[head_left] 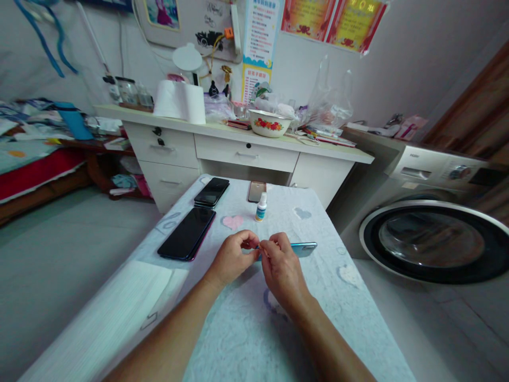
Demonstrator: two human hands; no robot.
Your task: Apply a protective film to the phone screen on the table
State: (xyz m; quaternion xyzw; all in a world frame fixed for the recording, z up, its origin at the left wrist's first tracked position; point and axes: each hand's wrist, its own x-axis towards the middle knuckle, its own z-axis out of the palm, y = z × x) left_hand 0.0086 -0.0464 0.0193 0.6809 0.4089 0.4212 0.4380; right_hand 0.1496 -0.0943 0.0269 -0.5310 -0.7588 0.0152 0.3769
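Observation:
My left hand (235, 254) and my right hand (281, 265) meet over the middle of the cloth-covered table. Both are closed, with thumbs and fingertips pinched together at one spot. What lies between the fingertips is too small and covered to make out. A blue phone (304, 249) shows its back and camera corner to the right, behind my right hand. The rest of the phone is mostly hidden by my hands, so I cannot tell whether they grip it. Just beyond them a small white bottle (261, 208) with a blue label stands upright.
At left lie a large dark phone (187, 233) and a stack of phones (212, 192). Another phone (256, 191) is at the table's far end. Beyond stands a white desk (246, 151) bearing a floral bowl (269, 123) and paper rolls (178, 101). A washing machine (429, 212) flanks the right.

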